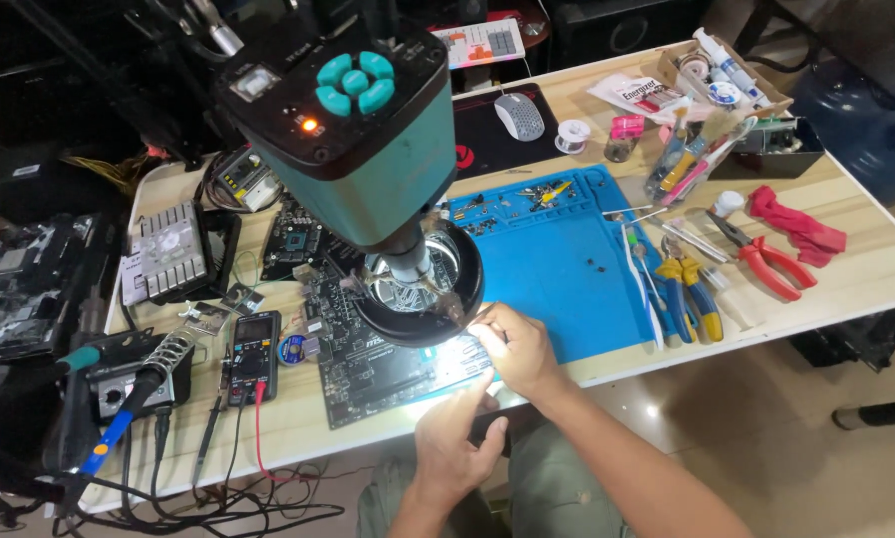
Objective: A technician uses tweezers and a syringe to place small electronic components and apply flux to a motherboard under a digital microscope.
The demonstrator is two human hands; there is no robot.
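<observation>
Board: the dark circuit board (373, 364) lies on the table's front edge, under the microscope (368, 130).
Right hand (517, 349): curled, fingertips pinched at the lit spot — what it pinches, I cannot tell.
Left hand (452, 438): loosely spread — forefinger reaching toward the board.

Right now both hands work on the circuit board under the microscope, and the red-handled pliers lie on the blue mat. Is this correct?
Not quite. In the head view the red-handled pliers lie on the bare wooden table, right of the blue mat. Both hands, left hand and right hand, are at the circuit board under the microscope.
</observation>
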